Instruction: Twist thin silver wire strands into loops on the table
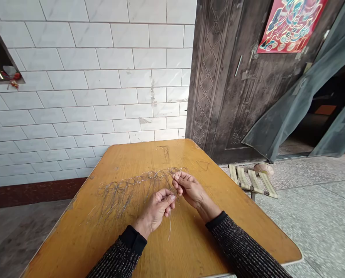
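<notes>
A row of thin wire loops (pixel 122 185) runs across the wooden table (pixel 190 239), their loose ends trailing toward me. At the right end of this row, my left hand (pixel 158 210) pinches a thin wire (pixel 169 226), whose free end hangs down below the fingers. Just above and to the right, my right hand (pixel 190 189) is closed in a pinch by the last loops. What sits between its fingertips is too fine to make out clearly. The two hands are close together over the middle of the table.
Several loose wire pieces (pixel 166 150) lie near the table's far edge, and a bent wire (pixel 204 165) lies to the right. A strapped folding stool (pixel 252 179) stands on the floor at right. Beyond are a tiled wall (pixel 111 96), a dark carved door (pixel 227 96) and a hanging curtain (pixel 291 104).
</notes>
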The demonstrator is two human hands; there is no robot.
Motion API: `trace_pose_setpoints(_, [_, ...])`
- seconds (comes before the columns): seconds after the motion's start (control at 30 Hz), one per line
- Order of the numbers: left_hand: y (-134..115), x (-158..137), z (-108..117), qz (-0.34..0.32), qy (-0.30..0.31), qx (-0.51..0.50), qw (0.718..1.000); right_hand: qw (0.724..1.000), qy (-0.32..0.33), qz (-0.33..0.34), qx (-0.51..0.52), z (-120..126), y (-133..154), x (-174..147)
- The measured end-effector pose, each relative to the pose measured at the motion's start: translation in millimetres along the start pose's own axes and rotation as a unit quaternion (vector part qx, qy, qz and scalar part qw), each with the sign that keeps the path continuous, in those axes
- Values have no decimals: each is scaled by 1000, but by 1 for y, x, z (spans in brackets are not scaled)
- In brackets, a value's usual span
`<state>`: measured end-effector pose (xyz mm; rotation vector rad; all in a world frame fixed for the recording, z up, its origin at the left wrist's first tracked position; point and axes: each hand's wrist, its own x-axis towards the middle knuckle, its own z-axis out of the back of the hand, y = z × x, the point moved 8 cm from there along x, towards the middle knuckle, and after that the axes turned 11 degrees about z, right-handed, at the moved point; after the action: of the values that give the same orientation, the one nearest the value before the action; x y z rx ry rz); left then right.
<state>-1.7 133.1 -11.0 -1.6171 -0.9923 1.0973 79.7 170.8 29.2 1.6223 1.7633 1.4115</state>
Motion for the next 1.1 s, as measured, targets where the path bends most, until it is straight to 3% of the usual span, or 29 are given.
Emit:
trace_pose_setpoints(0.3, [0,-5,5,4,-1,92,996,1000,-12,11,6,13,7,1])
trace_pose_setpoints(0.53, [-15,-16,-6,-95,-1,249,964,999,-25,23,21,26,21,2])
trace_pose_setpoints(0.93, [8,-13,-7,0,16,211,977,995,-65,54,43,43,34,6])
trace_pose_setpoints(1.03, [15,-10,-7,0,26,227,974,995,-72,58,40,48,38,8])
trace_pose_setpoints(1.1, [13,-9,-5,-22,3,243,970,996,-71,60,16,49,37,8])
